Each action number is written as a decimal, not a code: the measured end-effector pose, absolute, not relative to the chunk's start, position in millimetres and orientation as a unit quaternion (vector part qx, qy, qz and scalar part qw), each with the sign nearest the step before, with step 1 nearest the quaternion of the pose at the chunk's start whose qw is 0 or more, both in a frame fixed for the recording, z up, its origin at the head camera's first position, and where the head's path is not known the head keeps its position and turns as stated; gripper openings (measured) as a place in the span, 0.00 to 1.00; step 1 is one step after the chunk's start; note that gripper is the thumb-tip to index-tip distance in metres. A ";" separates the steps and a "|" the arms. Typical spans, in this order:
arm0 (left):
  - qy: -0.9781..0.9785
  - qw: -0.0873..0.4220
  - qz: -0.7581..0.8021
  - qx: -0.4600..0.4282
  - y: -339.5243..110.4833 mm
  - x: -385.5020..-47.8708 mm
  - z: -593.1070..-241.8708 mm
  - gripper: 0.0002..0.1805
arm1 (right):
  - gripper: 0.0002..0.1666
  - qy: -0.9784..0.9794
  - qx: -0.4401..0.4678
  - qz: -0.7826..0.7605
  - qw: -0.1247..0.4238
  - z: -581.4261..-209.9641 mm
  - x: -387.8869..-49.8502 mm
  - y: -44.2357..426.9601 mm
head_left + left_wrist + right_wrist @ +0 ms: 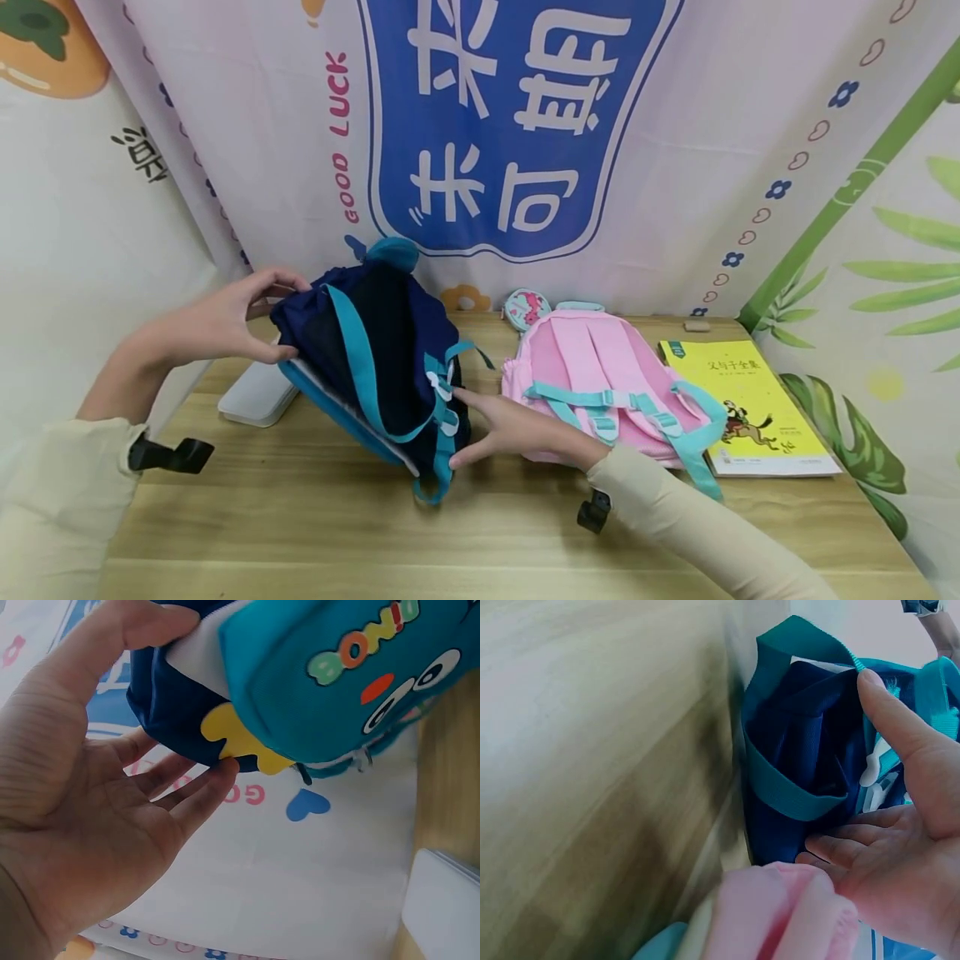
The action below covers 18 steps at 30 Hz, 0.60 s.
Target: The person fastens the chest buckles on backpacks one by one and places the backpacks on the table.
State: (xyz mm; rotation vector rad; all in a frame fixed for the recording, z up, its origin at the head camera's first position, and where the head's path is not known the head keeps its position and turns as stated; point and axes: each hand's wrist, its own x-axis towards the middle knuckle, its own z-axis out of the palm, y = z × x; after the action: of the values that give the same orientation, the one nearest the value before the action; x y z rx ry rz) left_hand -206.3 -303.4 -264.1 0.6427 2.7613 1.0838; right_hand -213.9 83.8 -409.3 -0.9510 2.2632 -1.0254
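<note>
A navy kids' backpack (pixel 393 325) is tilted on the wooden table, its back panel and teal straps (pixel 358 358) towards me. My left hand (pixel 225 321) grips its left end, thumb on the near edge and fingers round the far side. In the left wrist view, its teal front pocket (pixel 300 690) shows coloured letters and cartoon eyes. At the right end, my right hand (pixel 510 425) holds the side near the white buckles (pixel 442 387). The right wrist view shows that thumb against a teal strap (pixel 795 795) and the fingers along the bag's side.
A pink backpack (pixel 570 342) with mint straps lies just right of my right hand. Beyond it is a yellow book (pixel 738 392), with a small grey block (pixel 697 326) behind. A flat white case (pixel 255 396) lies at the left. A printed cloth (pixel 285 167) hangs behind the table.
</note>
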 end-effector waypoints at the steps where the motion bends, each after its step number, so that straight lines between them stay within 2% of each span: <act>1: 0.908 0.056 0.358 0.210 -304.0 -206.2 -266.1 0.38 | 0.64 0.825 -0.343 -0.379 0.243 -410.7 -213.4 83.4; 4: 0.906 0.060 0.362 0.210 -305.5 -205.8 -271.0 0.37 | 0.65 0.822 -0.343 -0.383 0.247 -414.2 -212.8 82.2; 12: 0.908 0.059 0.358 0.212 -311.2 -202.7 -278.4 0.39 | 0.65 0.838 -0.384 -0.330 0.206 -416.4 -213.4 79.7; 18: 0.909 0.076 0.349 0.216 -320.6 -201.8 -286.5 0.40 | 0.64 0.853 -0.392 -0.293 0.179 -417.9 -212.8 79.2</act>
State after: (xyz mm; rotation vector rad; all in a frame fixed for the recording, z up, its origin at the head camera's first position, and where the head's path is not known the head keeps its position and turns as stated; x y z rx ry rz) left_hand -201.8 -320.6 -286.5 0.6463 2.7248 1.0464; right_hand -212.8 79.2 -417.9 -1.1086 2.4118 -0.8291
